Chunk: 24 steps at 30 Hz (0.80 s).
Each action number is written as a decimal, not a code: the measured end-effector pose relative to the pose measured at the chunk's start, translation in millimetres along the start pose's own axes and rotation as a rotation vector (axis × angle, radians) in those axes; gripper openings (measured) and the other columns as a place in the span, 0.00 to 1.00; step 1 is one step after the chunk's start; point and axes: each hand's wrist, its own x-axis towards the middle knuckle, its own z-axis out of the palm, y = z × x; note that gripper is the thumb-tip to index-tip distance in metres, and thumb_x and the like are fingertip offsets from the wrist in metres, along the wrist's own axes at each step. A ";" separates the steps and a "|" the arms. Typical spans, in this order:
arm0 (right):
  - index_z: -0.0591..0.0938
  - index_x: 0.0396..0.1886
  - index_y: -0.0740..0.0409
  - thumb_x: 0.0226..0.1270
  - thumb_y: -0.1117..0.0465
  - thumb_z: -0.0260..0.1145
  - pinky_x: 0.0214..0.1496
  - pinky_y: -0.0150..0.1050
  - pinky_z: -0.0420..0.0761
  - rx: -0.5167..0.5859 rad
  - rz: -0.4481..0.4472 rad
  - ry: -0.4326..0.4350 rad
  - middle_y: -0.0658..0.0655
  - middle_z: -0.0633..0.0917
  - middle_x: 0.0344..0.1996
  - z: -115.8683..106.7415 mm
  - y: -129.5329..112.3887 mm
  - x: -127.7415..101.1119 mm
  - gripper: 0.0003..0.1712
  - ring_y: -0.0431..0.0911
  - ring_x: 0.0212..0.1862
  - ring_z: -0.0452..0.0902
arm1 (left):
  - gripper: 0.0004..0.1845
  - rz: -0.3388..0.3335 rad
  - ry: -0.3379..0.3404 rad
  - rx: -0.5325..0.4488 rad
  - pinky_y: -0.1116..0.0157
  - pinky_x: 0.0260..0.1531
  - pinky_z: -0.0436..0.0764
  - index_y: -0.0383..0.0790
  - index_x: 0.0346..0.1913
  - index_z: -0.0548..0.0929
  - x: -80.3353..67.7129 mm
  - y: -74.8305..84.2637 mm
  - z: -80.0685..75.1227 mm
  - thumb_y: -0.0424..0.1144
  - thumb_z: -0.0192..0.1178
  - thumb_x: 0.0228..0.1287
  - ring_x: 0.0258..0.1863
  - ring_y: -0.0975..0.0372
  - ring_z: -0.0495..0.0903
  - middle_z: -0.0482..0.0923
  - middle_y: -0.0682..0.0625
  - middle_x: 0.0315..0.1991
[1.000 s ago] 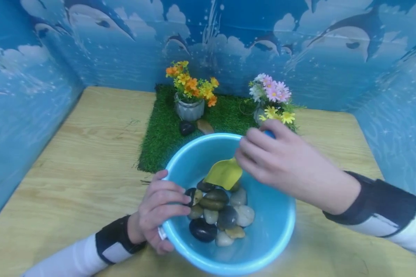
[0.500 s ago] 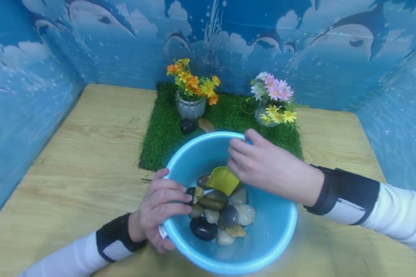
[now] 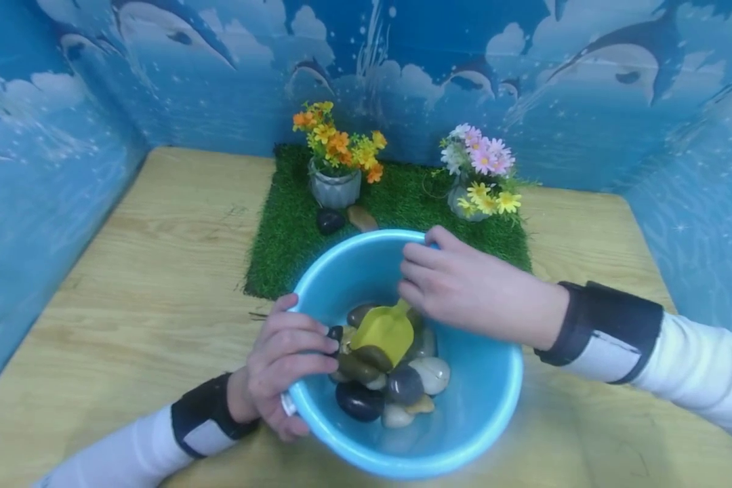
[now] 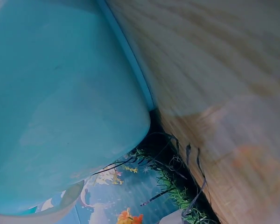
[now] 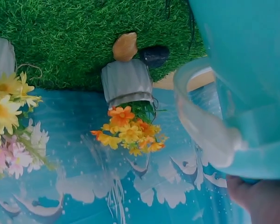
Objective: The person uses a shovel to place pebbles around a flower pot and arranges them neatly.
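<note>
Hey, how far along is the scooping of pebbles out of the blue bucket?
Done: two pebbles already lie on the grass mat by the orange flower pot.
In hand: the left hand grips the bucket rim while the right hand digs the yellow scoop into the pile.
Left: most pebbles remain in the bucket.

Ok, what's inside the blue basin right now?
The blue basin holds a pile of smooth stones, dark, white and tan. A yellow scoop, gripped by the right hand, digs into them. The scoop and left hand on the rim hide some stones.
</note>
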 end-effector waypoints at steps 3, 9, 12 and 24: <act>0.79 0.32 0.55 0.58 0.64 0.73 0.42 0.45 0.66 0.055 -0.012 -0.004 0.52 0.76 0.29 1.7 0.2 1.5 0.09 0.49 0.35 0.63 | 0.27 0.003 0.006 -0.002 0.52 0.66 0.63 0.34 0.26 0.77 4.2 -0.2 1.5 0.53 0.43 0.74 0.30 0.53 0.73 0.77 0.43 0.25; 0.82 0.36 0.52 0.58 0.63 0.73 0.44 0.44 0.66 0.188 -0.008 -0.003 0.49 0.77 0.30 3.0 0.2 -0.1 0.09 0.47 0.36 0.65 | 0.28 -0.005 -0.011 0.001 0.50 0.66 0.63 0.34 0.27 0.78 -5.0 -0.4 -1.1 0.54 0.43 0.74 0.32 0.52 0.74 0.78 0.42 0.27; 0.82 0.36 0.52 0.59 0.61 0.73 0.45 0.45 0.66 0.221 -0.020 0.003 0.49 0.76 0.30 2.6 1.6 -2.2 0.08 0.46 0.36 0.64 | 0.29 -0.016 -0.029 0.001 0.47 0.66 0.63 0.34 0.29 0.80 -17.2 0.2 -5.4 0.56 0.43 0.73 0.34 0.51 0.75 0.80 0.41 0.29; 0.84 0.44 0.48 0.55 0.53 0.77 0.45 0.45 0.68 0.464 0.053 0.140 0.46 0.81 0.37 -12.5 13.4 -22.0 0.16 0.43 0.41 0.70 | 0.30 -0.024 -0.029 -0.013 0.42 0.64 0.64 0.34 0.31 0.82 -37.6 -2.1 -8.7 0.59 0.46 0.71 0.36 0.48 0.77 0.82 0.40 0.32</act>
